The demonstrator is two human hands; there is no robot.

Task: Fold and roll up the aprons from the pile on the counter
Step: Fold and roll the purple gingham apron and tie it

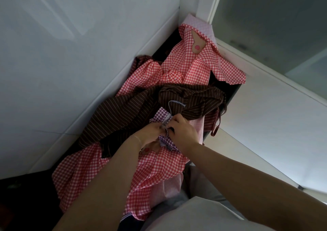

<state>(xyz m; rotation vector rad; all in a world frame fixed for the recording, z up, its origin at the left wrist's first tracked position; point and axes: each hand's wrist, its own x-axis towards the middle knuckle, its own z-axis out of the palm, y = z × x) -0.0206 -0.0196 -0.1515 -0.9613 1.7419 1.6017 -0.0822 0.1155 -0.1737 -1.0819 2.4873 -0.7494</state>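
Both hands meet at the middle of the pile: the left hand [152, 130] and the right hand [182, 130] pinch a bundled purple-checked apron [163, 117] and its striped cord [174, 105], on top of the red gingham aprons [154, 167] and a brown striped apron [123, 116] heaped on the dark counter [231, 96]. The step looks like tying off or freeing this bundle. Next, the cord probably needs securing, though the fingers hide its knot.

A small purple gingham apron [163, 118], bunched and partly rolled, sits between my fingertips, its striped cord looping up just beyond them. Past my fingers a brown pinstriped apron [134, 110] lies crumpled across the pile. Red gingham aprons [191, 64] spread rumpled beyond it, and under my wrists toward me.
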